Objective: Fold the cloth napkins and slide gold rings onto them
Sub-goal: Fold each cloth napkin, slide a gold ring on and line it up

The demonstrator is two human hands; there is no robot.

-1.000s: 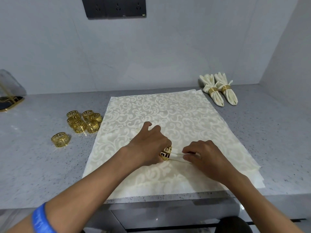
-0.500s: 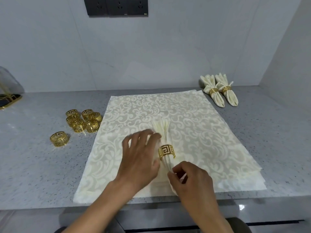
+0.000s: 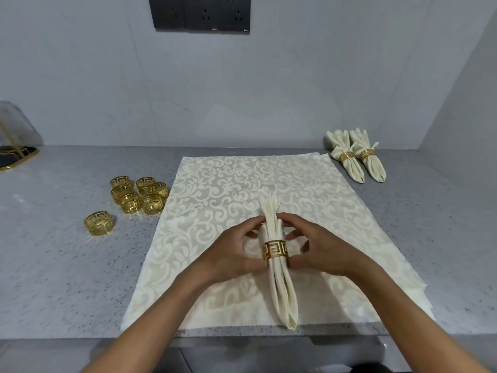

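counter: grey speckled stone countertop (image 3: 67, 278), front edge just below the stack of flat cream damask napkins (image 3: 215, 189)
hands: left hand (image 3: 234, 254) and right hand (image 3: 320, 251) both pinching the rolled cream napkin (image 3: 282, 289) at its gold cut-out ring (image 3: 275, 248)

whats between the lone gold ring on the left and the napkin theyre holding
In the head view, bare grey counter, then the flat patterned cloth and the left hand gripping the ringed napkin.

A cream napkin (image 3: 281, 281), folded long and narrow, lies on the flat stack of patterned napkins (image 3: 220, 189), its folded end toward the counter edge. A gold ring (image 3: 274, 248) sits around its middle. Two ringed napkins (image 3: 356, 156) lie far right. Spare rings (image 3: 137, 194) lie left.
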